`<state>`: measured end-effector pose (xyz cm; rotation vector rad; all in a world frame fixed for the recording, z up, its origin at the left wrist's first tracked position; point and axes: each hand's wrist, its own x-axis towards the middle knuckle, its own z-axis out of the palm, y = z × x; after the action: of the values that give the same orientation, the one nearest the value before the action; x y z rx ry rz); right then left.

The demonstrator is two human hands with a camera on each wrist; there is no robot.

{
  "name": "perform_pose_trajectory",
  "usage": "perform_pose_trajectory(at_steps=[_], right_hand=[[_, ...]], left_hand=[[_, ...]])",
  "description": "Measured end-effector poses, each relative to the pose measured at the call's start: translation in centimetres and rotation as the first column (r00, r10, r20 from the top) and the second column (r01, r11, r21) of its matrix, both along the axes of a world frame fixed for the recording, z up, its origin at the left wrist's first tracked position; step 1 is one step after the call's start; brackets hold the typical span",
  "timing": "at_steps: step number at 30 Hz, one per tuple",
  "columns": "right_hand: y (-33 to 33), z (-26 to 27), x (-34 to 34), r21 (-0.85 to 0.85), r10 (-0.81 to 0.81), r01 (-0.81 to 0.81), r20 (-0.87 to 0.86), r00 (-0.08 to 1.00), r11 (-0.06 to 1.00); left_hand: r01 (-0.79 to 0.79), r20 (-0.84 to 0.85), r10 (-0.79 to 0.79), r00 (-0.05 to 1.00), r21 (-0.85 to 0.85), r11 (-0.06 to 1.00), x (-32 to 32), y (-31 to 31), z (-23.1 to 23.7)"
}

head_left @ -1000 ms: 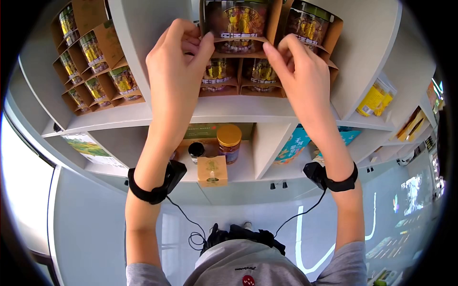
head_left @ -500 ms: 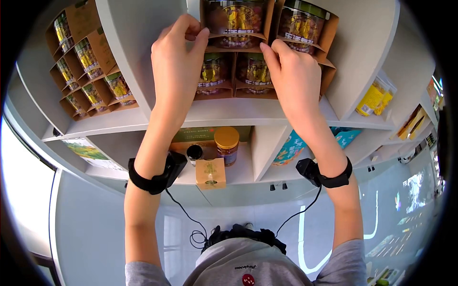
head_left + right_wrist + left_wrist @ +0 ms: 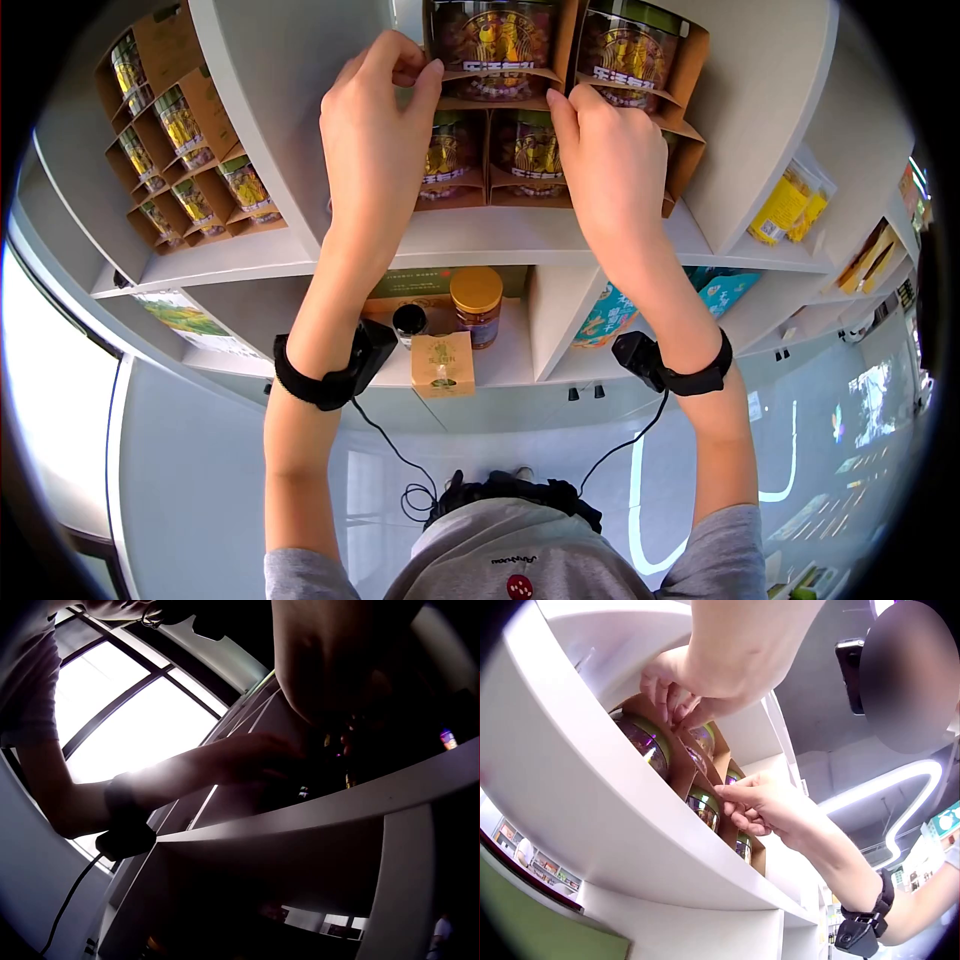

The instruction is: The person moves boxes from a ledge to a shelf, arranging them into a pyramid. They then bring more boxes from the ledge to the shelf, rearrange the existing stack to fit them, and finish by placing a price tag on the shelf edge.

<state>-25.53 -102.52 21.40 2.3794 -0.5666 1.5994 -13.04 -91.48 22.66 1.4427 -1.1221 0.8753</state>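
Jars with dark green lids stand in brown cardboard holders, stacked in two rows on a white shelf. My left hand (image 3: pixel 375 140) is at the left side of the upper middle holder (image 3: pixel 455 88), its thumb and fingers pinching the cardboard edge around a jar (image 3: pixel 500 45). My right hand (image 3: pixel 618 160) pinches the lower right corner of the same holder between thumb and forefinger. Beside it sits another upper jar (image 3: pixel 628 55). Two lower jars (image 3: pixel 530 150) show between the wrists. In the left wrist view, both hands' fingertips meet the cardboard. The right wrist view is very dark.
A white divider (image 3: pixel 255 110) separates this bay from a stack of jars in holders (image 3: pixel 190 140) on the left. Yellow bags (image 3: pixel 785 205) stand to the right. Below, the shelf holds a gold-lidded jar (image 3: pixel 476 300), a black-capped bottle (image 3: pixel 409 320) and a small kraft box (image 3: pixel 442 364).
My right hand has shifted slightly left, its fingers more curled at the holder's corner. My left hand has moved slightly right at the holder's edge. The view has shifted slightly.
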Motion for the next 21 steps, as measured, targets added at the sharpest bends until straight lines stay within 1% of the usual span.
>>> perform_pose_trajectory(at_steps=[2,3,5,6,7,9,10,12,13,14,15,16,19,20,21], right_hand=[[0.0,0.0,-0.2,0.033,0.029,-0.029,0.014,0.999,0.999],[0.0,0.1,-0.7,0.072,0.073,-0.078,0.068,0.995,0.994],[-0.3,0.6,-2.1,0.135,0.156,-0.181,0.176,0.972,0.974],[-1.0,0.8,-2.8,0.180,0.207,-0.268,0.299,0.931,0.947],[-1.9,1.0,-3.4,0.168,0.269,-0.361,0.408,0.872,0.917],[-2.5,1.4,-5.2,0.207,0.218,-0.362,0.504,0.836,0.909],[-3.3,1.4,-5.7,0.161,0.213,-0.330,0.496,0.842,0.930],[-5.0,1.0,-5.9,0.066,0.204,-0.267,0.481,0.853,0.961],[-5.3,0.7,-5.9,0.077,0.174,-0.231,0.441,0.880,0.970],[-5.6,0.5,-5.9,0.087,0.143,-0.193,0.401,0.905,0.977],[-5.7,0.4,-5.9,0.097,0.110,-0.154,0.360,0.926,0.983],[-5.5,0.6,-6.0,0.240,0.121,-0.217,0.360,0.925,0.946],[-6.3,0.9,-6.0,0.307,0.077,-0.170,0.293,0.953,0.936],[-6.6,0.9,-5.7,0.270,0.038,-0.110,0.261,0.965,0.957],[-6.5,1.0,-5.8,0.254,0.031,-0.095,0.247,0.969,0.963]], left_hand=[[-0.027,-0.055,0.028,0.998,0.021,0.999,-0.3,0.1,0.0],[-0.038,-0.080,0.040,0.996,0.030,0.999,-0.4,0.2,0.0],[-0.121,0.047,0.124,0.991,-0.066,0.990,-0.4,0.0,-0.3],[-0.158,0.105,0.171,0.980,-0.120,0.980,-0.5,-0.1,-0.4],[-0.159,0.147,0.178,0.973,-0.135,0.978,-1.0,0.0,-0.4],[-0.158,0.228,0.193,0.955,-0.163,0.974,-2.1,0.3,0.0],[-0.105,0.314,0.149,0.938,-0.152,0.983,-2.1,0.1,0.2],[-0.037,0.353,0.064,0.934,-0.083,0.996,-2.7,-0.7,0.4],[-0.005,0.371,0.022,0.928,-0.047,0.999,-3.1,-1.1,0.6],[0.018,0.351,-0.008,0.936,-0.024,1.000,-3.8,-1.6,0.7],[0.003,0.368,0.000,0.930,-0.009,1.000,-3.9,-1.9,0.8],[-0.012,0.385,0.008,0.923,0.008,1.000,-3.9,-2.4,0.7],[-0.044,0.407,0.009,0.913,0.077,0.996,-3.5,-3.3,0.4],[-0.055,0.401,0.012,0.916,0.096,0.994,-3.3,-3.4,0.3],[-0.066,0.397,0.015,0.918,0.113,0.991,-3.2,-3.6,0.2]])
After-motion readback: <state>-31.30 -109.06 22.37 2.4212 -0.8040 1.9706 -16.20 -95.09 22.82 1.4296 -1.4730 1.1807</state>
